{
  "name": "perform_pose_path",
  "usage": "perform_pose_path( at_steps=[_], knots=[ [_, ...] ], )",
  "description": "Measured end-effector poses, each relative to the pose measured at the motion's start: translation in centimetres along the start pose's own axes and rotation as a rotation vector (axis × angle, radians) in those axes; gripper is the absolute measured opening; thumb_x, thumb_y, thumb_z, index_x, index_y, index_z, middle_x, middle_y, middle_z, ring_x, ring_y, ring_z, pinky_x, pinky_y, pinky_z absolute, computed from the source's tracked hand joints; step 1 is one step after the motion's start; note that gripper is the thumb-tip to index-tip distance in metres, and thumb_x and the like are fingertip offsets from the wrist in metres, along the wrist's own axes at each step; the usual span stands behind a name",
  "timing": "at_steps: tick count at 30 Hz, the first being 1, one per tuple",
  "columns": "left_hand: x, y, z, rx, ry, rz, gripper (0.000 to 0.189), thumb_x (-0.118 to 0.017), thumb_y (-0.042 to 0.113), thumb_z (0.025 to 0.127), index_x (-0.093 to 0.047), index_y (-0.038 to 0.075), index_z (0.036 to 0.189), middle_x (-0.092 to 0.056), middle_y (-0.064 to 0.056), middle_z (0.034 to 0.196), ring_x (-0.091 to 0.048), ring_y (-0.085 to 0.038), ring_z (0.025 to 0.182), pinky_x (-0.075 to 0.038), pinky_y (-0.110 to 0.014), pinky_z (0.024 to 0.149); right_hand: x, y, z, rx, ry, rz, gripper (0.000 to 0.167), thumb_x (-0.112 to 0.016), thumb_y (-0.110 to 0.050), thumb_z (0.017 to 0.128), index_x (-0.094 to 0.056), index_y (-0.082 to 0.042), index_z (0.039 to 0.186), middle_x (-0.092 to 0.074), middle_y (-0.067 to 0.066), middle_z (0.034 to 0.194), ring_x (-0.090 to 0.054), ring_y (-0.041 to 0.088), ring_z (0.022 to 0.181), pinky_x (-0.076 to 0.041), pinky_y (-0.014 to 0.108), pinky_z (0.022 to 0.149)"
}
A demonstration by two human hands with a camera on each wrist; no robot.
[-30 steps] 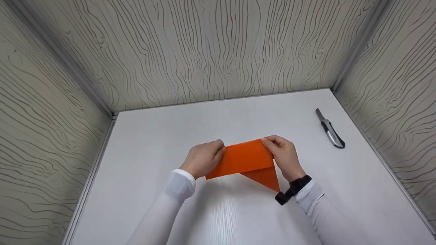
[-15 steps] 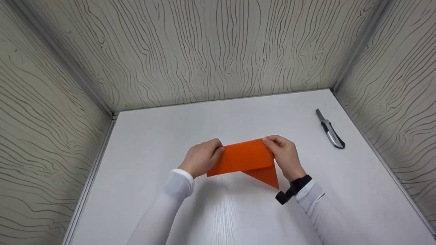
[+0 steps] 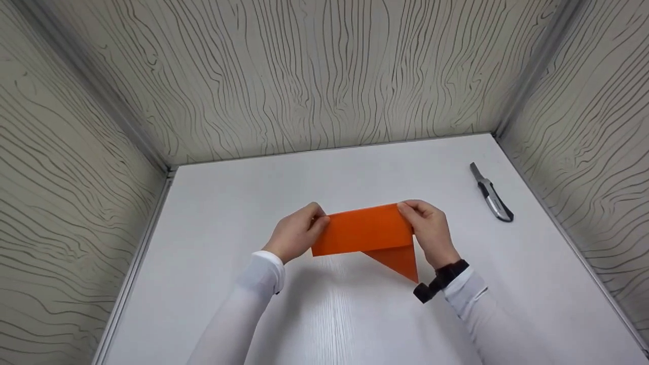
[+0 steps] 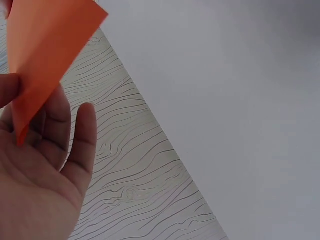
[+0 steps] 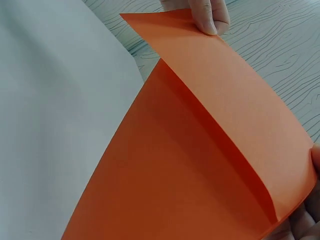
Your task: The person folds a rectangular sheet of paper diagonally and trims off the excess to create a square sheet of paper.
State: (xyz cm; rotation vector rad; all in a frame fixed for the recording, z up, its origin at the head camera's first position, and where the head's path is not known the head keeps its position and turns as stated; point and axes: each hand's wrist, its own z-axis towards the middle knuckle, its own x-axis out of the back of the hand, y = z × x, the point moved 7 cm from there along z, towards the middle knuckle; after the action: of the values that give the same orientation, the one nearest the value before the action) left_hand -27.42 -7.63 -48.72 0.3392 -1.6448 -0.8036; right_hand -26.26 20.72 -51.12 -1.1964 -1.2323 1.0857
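A folded sheet of orange paper [image 3: 362,230] spans the space between the two hands. The left-hand grip [image 3: 296,233] pinches its left end, thumb on the near face and fingers behind; the left wrist view shows the little finger held out away from the paper. The right-hand grip [image 3: 428,228] pinches the far right corner, again thumb over the front. Taking the paper by opposite ends of its far edge probably keeps that edge taut and stops the layers slipping.

Between the grips, the front layer forms a long strip, while a pointed flap [image 3: 398,261] of the layer behind hangs below it, nearer the right-hand grip. In the right wrist view a dark gap runs under the strip's free edge, so the layers are not pressed flat there. The paper appears lifted off the table [image 3: 228,203], with a soft shadow below and between the hands; holding it up likely leaves both faces free for the fingers.

Beyond the right-hand grip and further right, well apart from it, a utility knife [image 3: 492,192] lies on the table, blade end pointing away from the person; it seems set aside, out of the hands' way. The paper bears no visible print or label. Any marking on the knife's handle is too small to read.
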Motion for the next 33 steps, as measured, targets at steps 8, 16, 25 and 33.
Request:
perform_pose_path(
  at_steps=[8, 16, 25, 33],
  knots=[
    [0.31, -0.65, -0.08, 0.026, 0.016, -0.083, 0.016, -0.061, 0.041, 0.103, -0.061, 0.025, 0.103, -0.065, 0.008, 0.093, -0.061, -0.018, 0.085, -0.053, -0.035, 0.078, 0.33, -0.04, 0.08, 0.013, 0.009, 0.002, 0.046, -0.065, -0.045, 0.1, -0.069, -0.005, 0.122, -0.068, 0.014, 0.109, -0.063, 0.027, 0.091, -0.055, 0.03, 0.077],
    [0.4, -0.67, -0.03, 0.016, 0.023, -0.142, 0.018, -0.062, 0.042, 0.102, -0.061, 0.024, 0.1, -0.065, 0.006, 0.093, -0.06, -0.019, 0.086, -0.052, -0.036, 0.078, 0.54, -0.04, 0.2, 0.011, 0.019, -0.003, 0.046, -0.065, -0.046, 0.1, -0.07, -0.005, 0.121, -0.068, 0.014, 0.109, -0.063, 0.027, 0.091, -0.055, 0.03, 0.077],
    [0.35, -0.56, -0.17, 0.048, 0.0, -0.201, 0.013, -0.061, 0.04, 0.104, -0.062, 0.027, 0.103, -0.067, 0.008, 0.099, -0.062, -0.02, 0.091, -0.052, -0.039, 0.085, 0.51, -0.15, 0.11, 0.014, 0.02, 0.001, 0.046, -0.065, -0.046, 0.1, -0.07, -0.005, 0.121, -0.069, 0.014, 0.109, -0.064, 0.027, 0.091, -0.056, 0.03, 0.078],
    [0.68, -0.99, -0.16, 0.031, 0.042, -0.169, 0.015, -0.06, 0.045, 0.103, -0.064, 0.03, 0.105, -0.067, 0.01, 0.096, -0.061, -0.019, 0.088, -0.052, -0.038, 0.083, 0.98, -0.05, 0.12, 0.004, 0.039, 0.016, 0.047, -0.065, -0.045, 0.1, -0.07, -0.005, 0.123, -0.069, 0.013, 0.108, -0.064, 0.026, 0.09, -0.056, 0.029, 0.079]
  ],
)
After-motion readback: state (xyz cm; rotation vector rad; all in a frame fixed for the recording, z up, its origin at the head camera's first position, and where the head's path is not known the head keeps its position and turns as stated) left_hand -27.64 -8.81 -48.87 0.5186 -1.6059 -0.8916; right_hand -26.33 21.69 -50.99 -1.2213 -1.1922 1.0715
